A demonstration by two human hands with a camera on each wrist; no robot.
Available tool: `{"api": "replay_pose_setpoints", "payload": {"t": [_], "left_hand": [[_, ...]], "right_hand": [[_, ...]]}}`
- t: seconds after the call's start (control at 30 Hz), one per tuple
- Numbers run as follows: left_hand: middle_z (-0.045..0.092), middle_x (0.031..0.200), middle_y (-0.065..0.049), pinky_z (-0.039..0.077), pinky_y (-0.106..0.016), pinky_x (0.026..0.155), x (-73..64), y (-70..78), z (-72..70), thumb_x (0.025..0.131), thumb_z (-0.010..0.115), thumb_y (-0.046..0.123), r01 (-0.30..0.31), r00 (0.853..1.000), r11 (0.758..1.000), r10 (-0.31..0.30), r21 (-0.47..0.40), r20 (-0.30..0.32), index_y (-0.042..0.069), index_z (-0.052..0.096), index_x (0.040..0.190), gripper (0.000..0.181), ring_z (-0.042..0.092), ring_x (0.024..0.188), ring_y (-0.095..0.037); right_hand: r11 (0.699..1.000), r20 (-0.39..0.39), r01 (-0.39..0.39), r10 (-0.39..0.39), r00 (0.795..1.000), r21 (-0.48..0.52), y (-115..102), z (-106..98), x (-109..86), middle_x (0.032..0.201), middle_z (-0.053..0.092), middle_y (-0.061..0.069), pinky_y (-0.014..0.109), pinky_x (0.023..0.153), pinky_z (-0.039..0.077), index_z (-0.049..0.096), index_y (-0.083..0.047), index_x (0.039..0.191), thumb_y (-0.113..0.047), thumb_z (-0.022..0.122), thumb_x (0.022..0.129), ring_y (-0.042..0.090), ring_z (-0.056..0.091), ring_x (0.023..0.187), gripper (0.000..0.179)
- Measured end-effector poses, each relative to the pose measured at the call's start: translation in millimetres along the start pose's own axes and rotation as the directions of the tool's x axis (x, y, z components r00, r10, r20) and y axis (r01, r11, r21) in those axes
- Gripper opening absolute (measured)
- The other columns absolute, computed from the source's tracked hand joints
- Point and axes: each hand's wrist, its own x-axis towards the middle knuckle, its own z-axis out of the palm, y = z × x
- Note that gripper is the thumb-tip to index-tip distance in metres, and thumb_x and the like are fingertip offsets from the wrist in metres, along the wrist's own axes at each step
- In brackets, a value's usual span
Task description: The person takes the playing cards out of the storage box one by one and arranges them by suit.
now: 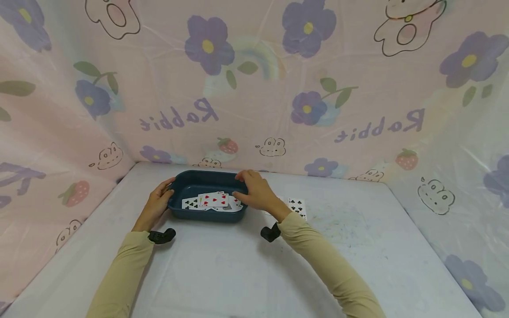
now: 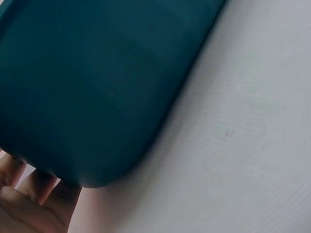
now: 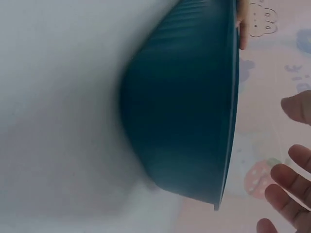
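Note:
A dark teal plastic basin [image 1: 208,215] holds several loose playing cards [image 1: 214,200], red hearts on top and black clubs beside them. My left hand [image 1: 156,204] grips the basin's left end, thumb at the rim and fingers along the outer wall. In the left wrist view those fingers [image 2: 36,191] show against the basin's rounded end [image 2: 112,92]. My right hand [image 1: 257,191] is over the basin's right end, thumb toward the cards. The right wrist view shows its fingers [image 3: 291,182] spread beside the basin's rim [image 3: 228,131], with nothing between them.
More playing cards [image 1: 296,206] lie on the white table [image 1: 222,274], partly behind my right wrist. A patterned curtain [image 1: 254,101] with flowers and rabbits surrounds the back and sides. Black wrist cameras [image 1: 162,236] are strapped to both wrists.

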Motion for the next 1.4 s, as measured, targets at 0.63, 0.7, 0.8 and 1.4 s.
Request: {"api": "replay_pose_setpoints", "payload": {"t": [0.63,0.7,0.8,1.4], "left_hand": [[0.024,0.154,-0.022,0.034,-0.046,0.105,0.1,1.1,-1.8,0.105,0.033,0.009,0.002,1.0,1.0,-0.002,0.007,-0.014,0.007,0.022,0.154,0.05,0.032,0.134,-0.037],[0.024,0.154,-0.022,0.035,-0.045,0.104,0.6,0.8,-2.4,0.105,0.033,0.01,0.002,1.0,1.0,-0.002,0.01,-0.011,0.007,0.021,0.154,0.05,0.032,0.134,-0.037],[0.024,0.155,-0.021,0.032,-0.047,0.106,2.0,-0.6,-3.6,0.105,0.033,0.01,0.006,1.0,1.0,-0.006,0.016,-0.009,0.007,0.022,0.154,0.05,0.031,0.135,-0.037],[0.025,0.155,-0.02,0.037,-0.042,0.103,3.7,-4.7,-1.2,0.105,0.035,0.01,0.007,1.0,1.0,-0.007,0.024,-0.018,0.008,0.025,0.154,0.05,0.035,0.133,-0.036]], "right_hand": [[0.999,0.244,-0.038,0.041,0.969,-0.018,-13,35,30.7,0.127,0.052,0.008,0.034,0.099,0.04,0.049,-0.004,0.134,-0.027,0.069,0.091,0.021,0.047,0.118,0.053],[0.999,0.251,-0.039,0.045,0.967,-0.027,-14,38,32.8,0.128,0.052,0.008,0.034,0.099,0.039,0.049,-0.004,0.135,-0.027,0.069,0.091,0.021,0.047,0.119,0.053],[0.998,0.259,-0.044,0.055,0.964,-0.049,-16,42,35.8,0.129,0.052,0.008,0.036,0.1,0.039,0.048,-0.005,0.135,-0.027,0.069,0.091,0.021,0.046,0.119,0.053],[0.965,0.384,-0.023,0.126,0.915,-0.261,-13,58,48.7,0.129,0.051,0.005,0.04,0.095,0.043,0.049,-0.013,0.136,-0.035,0.068,0.091,0.02,0.048,0.118,0.054]]}}
